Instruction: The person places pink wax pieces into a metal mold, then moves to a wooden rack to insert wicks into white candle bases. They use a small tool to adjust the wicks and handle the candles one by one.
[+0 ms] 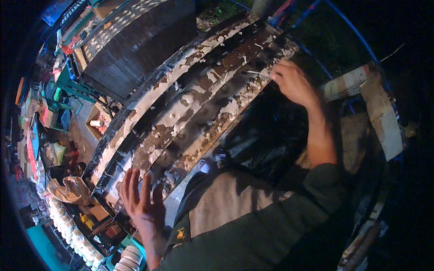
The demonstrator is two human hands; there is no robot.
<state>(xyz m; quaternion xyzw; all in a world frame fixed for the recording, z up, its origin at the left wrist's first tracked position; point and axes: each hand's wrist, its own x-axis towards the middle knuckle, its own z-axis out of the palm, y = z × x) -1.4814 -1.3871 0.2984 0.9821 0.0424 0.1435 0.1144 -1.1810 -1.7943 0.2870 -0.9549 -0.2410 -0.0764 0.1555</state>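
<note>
A long slatted bench (181, 108) runs slantwise in front of me, its brown boards crusted with patchy off-white, flaking material. At its far right end, my right hand (291, 81) is closed in a pinch on a thin, pale stick-like tool (256, 72). The tool points left over a gap between the boards; whether its tip touches anything is hard to tell. My left hand (138, 194) lies on the bench's near left end, fingers stretched out and apart, with nothing in them. Loose off-white crumbs (169, 176) lie beside it.
Behind the bench stands a large dark panel (140, 49). To the left are a cardboard box (92, 128), a crumpled brown bag (70, 192) and a row of white objects (68, 226). Stacked pale round pieces (129, 259) are at lower left; a blue metal frame (350, 20) bounds the right.
</note>
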